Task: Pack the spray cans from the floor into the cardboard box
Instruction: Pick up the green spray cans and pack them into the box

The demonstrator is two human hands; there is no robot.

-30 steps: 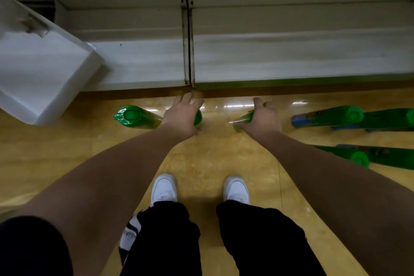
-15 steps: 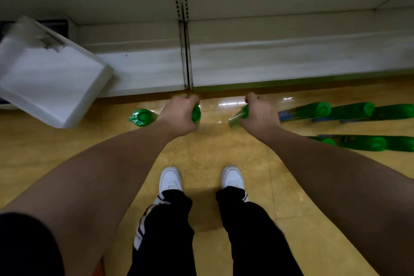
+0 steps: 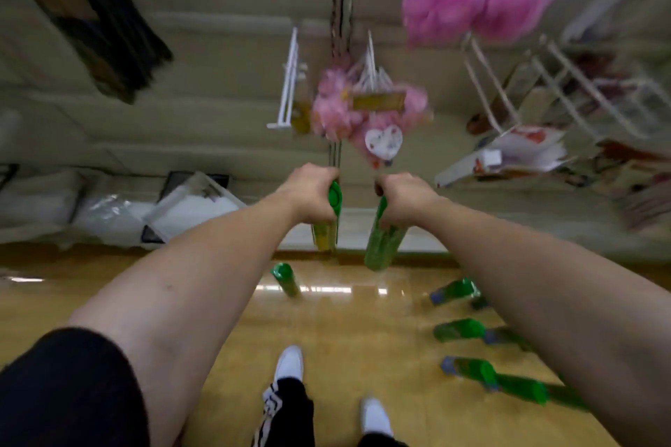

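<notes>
The person's left hand (image 3: 308,192) is clenched round the capped top of one spray can (image 3: 325,234). The right hand (image 3: 403,198) grasps the top of a second can (image 3: 383,247). Both cans hang base-down, high above and beyond the left shoe (image 3: 288,361). Holding them by the top probably leaves the bases free to go upright into a box, and one can per hand would halve the trips. That makes two cans in hand. On the wooden floor (image 3: 345,337), a lone can (image 3: 286,279) sits just beyond the left shoe. To that shoe's right, at least three floor cans (image 3: 459,329) lie on their sides. Further green shapes behind them are blurred and partly hidden by the right forearm, so the total cannot be fixed. The cardboard box is not in view. Beyond and left of the shoe, a pale tub (image 3: 192,207) leans tilted against the shelf base.
</notes>
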